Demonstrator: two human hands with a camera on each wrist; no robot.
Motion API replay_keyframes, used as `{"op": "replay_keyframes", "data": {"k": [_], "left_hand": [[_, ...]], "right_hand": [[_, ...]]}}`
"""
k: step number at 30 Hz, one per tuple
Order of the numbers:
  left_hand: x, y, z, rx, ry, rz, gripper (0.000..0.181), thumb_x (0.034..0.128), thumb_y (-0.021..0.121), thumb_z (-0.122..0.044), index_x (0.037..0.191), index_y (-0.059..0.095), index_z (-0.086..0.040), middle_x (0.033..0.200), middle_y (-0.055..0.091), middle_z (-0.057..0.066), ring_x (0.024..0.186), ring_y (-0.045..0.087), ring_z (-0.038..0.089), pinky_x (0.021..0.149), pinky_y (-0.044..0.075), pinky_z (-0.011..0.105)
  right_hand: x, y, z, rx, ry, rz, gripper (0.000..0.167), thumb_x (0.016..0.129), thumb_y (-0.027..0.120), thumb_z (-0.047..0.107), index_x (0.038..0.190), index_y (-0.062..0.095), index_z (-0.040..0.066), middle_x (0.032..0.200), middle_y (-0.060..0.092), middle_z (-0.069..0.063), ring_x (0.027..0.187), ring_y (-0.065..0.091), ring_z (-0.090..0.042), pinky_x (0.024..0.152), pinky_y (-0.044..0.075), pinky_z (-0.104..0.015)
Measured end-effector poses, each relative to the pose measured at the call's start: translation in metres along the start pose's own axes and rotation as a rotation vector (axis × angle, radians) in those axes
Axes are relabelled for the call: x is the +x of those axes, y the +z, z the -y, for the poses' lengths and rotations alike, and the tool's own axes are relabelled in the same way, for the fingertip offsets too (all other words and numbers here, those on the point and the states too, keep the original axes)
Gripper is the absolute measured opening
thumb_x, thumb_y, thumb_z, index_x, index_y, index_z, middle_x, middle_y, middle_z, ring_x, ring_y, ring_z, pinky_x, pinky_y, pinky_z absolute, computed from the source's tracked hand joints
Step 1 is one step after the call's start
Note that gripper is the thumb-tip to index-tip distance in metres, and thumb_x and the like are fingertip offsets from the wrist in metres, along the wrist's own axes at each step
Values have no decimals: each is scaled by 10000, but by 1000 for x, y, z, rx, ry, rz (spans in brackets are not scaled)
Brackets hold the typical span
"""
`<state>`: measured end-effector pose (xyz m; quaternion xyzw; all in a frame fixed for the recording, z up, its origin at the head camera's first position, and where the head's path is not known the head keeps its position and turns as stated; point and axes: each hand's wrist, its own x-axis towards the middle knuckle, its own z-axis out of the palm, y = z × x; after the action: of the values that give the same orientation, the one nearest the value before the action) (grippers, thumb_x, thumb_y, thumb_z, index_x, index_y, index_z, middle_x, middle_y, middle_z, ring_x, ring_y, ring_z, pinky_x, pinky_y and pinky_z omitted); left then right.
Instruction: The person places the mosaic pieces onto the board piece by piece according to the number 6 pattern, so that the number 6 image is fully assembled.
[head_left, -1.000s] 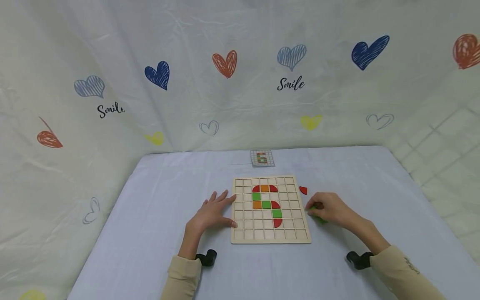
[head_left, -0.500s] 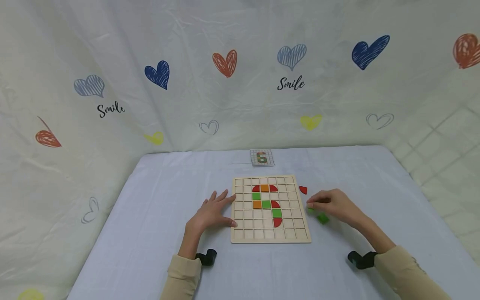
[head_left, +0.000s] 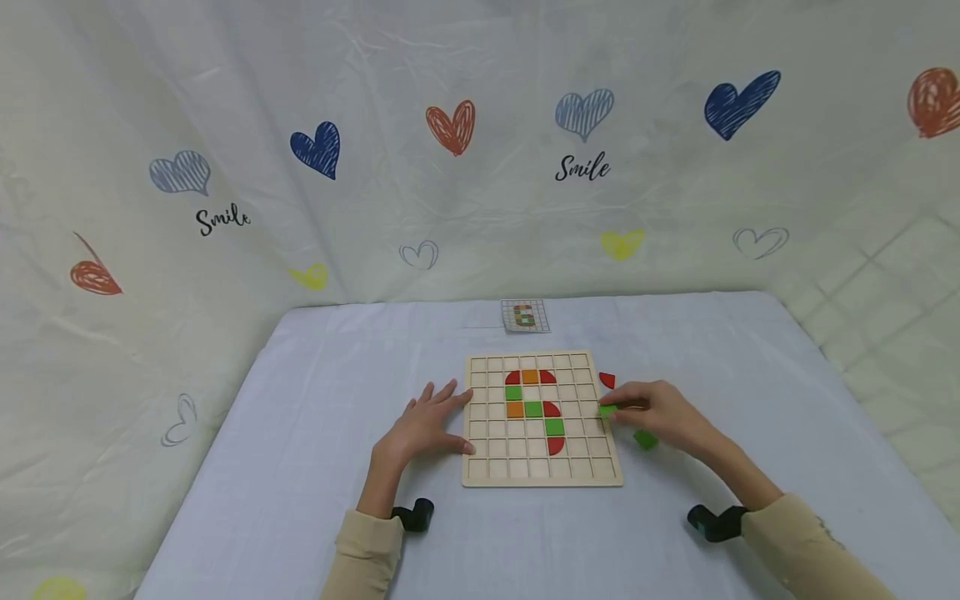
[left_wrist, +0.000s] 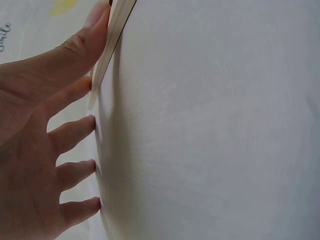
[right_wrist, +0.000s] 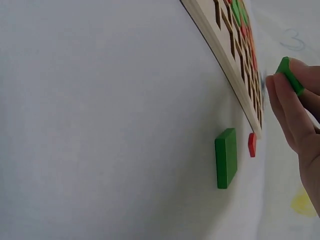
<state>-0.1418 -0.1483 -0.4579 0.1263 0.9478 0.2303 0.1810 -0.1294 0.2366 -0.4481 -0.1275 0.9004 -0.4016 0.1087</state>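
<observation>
A wooden grid board [head_left: 495,471] lies on the table, with red quarter-round, orange and green square tiles set in some of its cells. My left hand [head_left: 423,425] is spread at the board's left edge, thumb and forefinger touching the rim; the left wrist view shows its thumb [left_wrist: 82,50] against the wooden side. Over the board's right edge, my right hand [head_left: 663,412] pinches a green square tile [right_wrist: 290,75] between thumb and fingers. Another green tile [head_left: 645,439] lies on the cloth below that hand. Beyond it is a loose red quarter-round tile [head_left: 607,380].
A small pattern card [head_left: 525,317] showing a coloured figure on a grid lies behind the board. White cloth [head_left: 315,467] covers the table. A curtain [head_left: 510,208] printed with hearts hangs at the back.
My right hand has picked up one green tile from beside the board and moved it left to the board's right edge. The other green tile has come into sight. My left hand stays put.
</observation>
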Motion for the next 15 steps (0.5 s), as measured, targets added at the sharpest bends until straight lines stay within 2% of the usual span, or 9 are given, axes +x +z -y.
{"op": "replay_keyframes", "data": {"k": [5,10,15], "left_hand": [[0,0,0,1,-1,1,923,787,883,-412,1581,434,-268,1710,252,58,1593,98,414,1264,133,637],[0,0,-1,0,3,1,918,792,880,-408,1582,434,-266,1710,252,58,1592,98,416,1265,133,634],[-1,0,-1,-4,-4,1,915,794,880,-406,1581,434,-268,1711,249,55,1595,94,408,1267,128,632]], "right_hand": [[2,11,8,19,1,-19,267,877,821,187,1121,784,86,1084,753,-54,954,682,-192,783,565,-181],[4,22,17,43,-22,-35,248,845,845,137,1074,781,68,1062,728,-73,876,653,-174,734,573,-177],[5,33,23,58,-49,-24,228,843,831,85,1061,766,67,1034,714,-59,863,651,-162,751,576,-167]]}}
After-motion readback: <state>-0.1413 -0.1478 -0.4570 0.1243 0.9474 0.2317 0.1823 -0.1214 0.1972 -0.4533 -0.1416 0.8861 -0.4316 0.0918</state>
